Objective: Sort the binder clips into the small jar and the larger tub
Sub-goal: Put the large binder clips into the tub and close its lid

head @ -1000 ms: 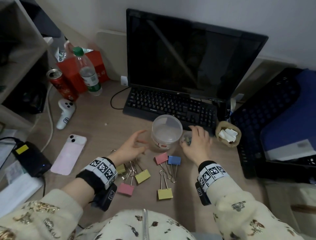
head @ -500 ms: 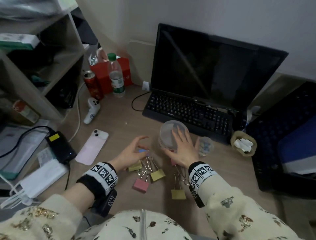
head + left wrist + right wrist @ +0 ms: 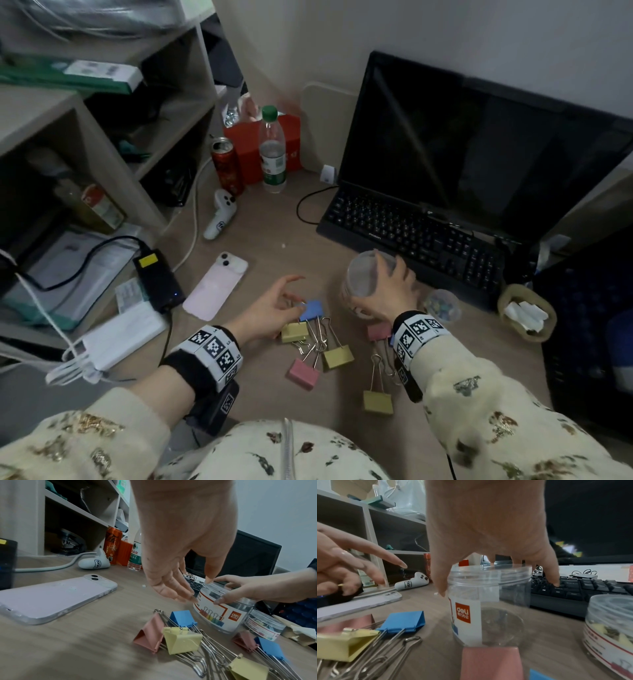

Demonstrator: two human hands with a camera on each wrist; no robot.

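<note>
pale wood grain runs across the desk (image 3: 274,240) under everything you are working on. the biggest thing near your hands is the black keyboard (image 3: 411,233), lying just behind the clear plastic larger tub (image 3: 488,601). your right hand (image 3: 390,291) is clamped over that tub from above, thumb on the near wall and fingers (image 3: 554,580) curled over the far rim; it looks to have no clips in it. just to its right stands the small jar (image 3: 442,305), with small coloured clips already inside, its lid on as far as you can tell. your left hand (image 3: 274,308) hovers above the desk with fingers loosely spread and holding nothing, just beside a blue binder clip (image 3: 311,310). by that clip lie two yellow clips (image 3: 294,331) and a pink one (image 3: 303,373), their wire handles tangled together. nearer your right wrist sit another pink clip (image 3: 378,331) and a lone yellow clip (image 3: 377,401).
</note>
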